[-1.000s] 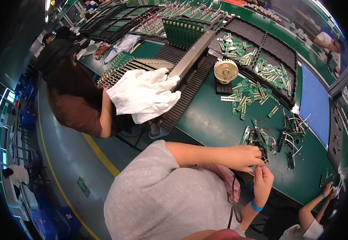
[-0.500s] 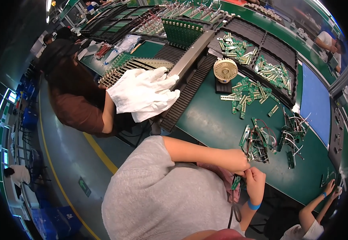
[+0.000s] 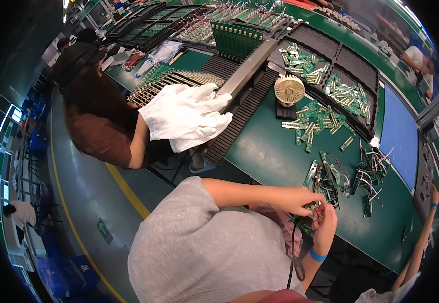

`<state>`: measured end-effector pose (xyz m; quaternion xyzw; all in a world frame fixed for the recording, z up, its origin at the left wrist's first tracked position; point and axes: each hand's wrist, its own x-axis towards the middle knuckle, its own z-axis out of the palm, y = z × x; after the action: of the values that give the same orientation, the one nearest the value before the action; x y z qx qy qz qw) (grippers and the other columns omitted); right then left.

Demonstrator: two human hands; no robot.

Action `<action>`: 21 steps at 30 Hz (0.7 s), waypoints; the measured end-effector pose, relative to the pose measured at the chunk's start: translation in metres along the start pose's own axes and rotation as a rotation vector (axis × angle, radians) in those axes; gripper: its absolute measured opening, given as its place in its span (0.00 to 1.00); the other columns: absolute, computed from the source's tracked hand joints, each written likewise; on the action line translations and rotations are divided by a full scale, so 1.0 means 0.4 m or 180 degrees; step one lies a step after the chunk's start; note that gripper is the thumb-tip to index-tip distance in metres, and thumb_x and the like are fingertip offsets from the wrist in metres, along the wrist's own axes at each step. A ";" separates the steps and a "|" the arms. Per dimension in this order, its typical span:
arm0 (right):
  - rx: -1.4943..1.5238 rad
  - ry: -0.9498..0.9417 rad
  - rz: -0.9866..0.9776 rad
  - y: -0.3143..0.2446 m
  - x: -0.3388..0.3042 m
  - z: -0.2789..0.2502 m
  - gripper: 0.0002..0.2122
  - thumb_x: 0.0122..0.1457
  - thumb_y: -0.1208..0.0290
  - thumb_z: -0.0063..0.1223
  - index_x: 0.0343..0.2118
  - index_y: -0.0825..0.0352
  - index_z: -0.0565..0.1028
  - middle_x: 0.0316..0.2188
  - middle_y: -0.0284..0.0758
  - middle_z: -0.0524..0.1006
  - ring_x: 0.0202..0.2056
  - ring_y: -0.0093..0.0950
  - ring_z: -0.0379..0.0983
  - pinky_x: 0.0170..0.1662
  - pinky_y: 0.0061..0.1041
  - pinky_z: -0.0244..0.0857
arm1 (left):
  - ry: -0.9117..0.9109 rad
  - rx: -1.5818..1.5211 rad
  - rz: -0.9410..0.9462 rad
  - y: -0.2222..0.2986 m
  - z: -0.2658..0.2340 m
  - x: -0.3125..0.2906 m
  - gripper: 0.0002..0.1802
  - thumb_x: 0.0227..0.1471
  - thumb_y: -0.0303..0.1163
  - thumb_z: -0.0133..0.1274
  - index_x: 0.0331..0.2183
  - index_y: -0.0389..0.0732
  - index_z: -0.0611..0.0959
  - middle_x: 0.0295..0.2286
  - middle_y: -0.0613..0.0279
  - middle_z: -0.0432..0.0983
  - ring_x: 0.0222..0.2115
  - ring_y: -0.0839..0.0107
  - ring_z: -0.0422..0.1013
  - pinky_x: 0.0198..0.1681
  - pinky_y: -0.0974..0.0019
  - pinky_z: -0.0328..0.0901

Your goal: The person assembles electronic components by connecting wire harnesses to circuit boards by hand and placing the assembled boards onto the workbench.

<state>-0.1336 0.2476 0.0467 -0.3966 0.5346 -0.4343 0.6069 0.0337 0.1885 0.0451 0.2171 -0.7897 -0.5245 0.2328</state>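
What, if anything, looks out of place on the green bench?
Loose circuit boards lie jumbled on the bench beside the beige fan, looking misplaced since the black tray holds others like them. One board lies apart. Closer in, wired boards lie tangled. I can make out no damage.

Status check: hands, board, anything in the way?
Left hand gripping circuit board, partly hidden. Right hand close beside, grip unclear. Wired boards clustered on table just beyond.

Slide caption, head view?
Left hand and right hand, fingertips close together, beside wired green circuit boards on a green workbench.
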 end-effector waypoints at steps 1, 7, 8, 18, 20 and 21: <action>0.0333 0.0228 -0.0057 0.003 0.003 0.009 0.14 0.60 0.63 0.35 0.25 0.67 0.66 0.15 0.26 0.63 0.14 0.12 0.51 0.14 0.13 0.39 | 0.0095 -0.0285 0.0373 0.004 0.011 -0.003 0.18 0.43 0.33 0.52 0.39 0.42 0.70 0.25 0.56 0.72 0.21 0.63 0.69 0.24 0.66 0.64; 0.1002 0.0515 -0.0237 0.042 0.023 -0.015 0.19 0.61 0.53 0.30 0.27 0.65 0.64 0.19 0.28 0.65 0.16 0.15 0.56 0.16 0.14 0.47 | 0.0410 0.0432 0.0780 -0.009 0.080 0.001 0.15 0.37 0.35 0.58 0.32 0.45 0.76 0.34 0.55 0.62 0.35 0.56 0.63 0.38 0.60 0.60; 0.1032 0.0595 -0.0281 0.041 0.023 0.000 0.19 0.61 0.52 0.30 0.27 0.64 0.64 0.19 0.28 0.65 0.17 0.15 0.57 0.18 0.14 0.49 | 0.0448 0.0573 0.0855 -0.015 0.091 0.005 0.12 0.37 0.35 0.58 0.29 0.44 0.77 0.34 0.55 0.62 0.34 0.57 0.64 0.37 0.60 0.60; 0.0923 0.0273 -0.0010 0.049 0.014 0.014 0.23 0.60 0.47 0.24 0.33 0.64 0.64 0.25 0.30 0.68 0.25 0.18 0.63 0.29 0.15 0.57 | 0.0890 0.0639 0.1002 -0.020 0.104 0.012 0.08 0.34 0.33 0.58 0.20 0.42 0.77 0.30 0.58 0.63 0.31 0.60 0.65 0.34 0.60 0.61; 0.0951 0.0380 -0.0043 0.047 0.010 0.024 0.24 0.59 0.45 0.22 0.35 0.63 0.64 0.27 0.30 0.68 0.27 0.19 0.64 0.31 0.16 0.58 | 0.1045 0.0736 0.1320 -0.019 0.107 0.011 0.08 0.33 0.33 0.58 0.19 0.42 0.76 0.29 0.59 0.63 0.31 0.61 0.65 0.33 0.60 0.60; 0.0954 0.0297 -0.0049 0.043 0.007 0.023 0.24 0.59 0.45 0.21 0.36 0.63 0.64 0.28 0.30 0.68 0.28 0.19 0.65 0.32 0.16 0.59 | 0.1043 0.0911 0.1339 -0.013 0.106 0.010 0.08 0.33 0.33 0.58 0.18 0.42 0.76 0.27 0.60 0.62 0.30 0.62 0.65 0.32 0.61 0.60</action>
<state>-0.1225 0.2502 0.0307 -0.2850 0.4883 -0.5318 0.6305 0.0059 0.2151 0.0263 0.1610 -0.8351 -0.3060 0.4277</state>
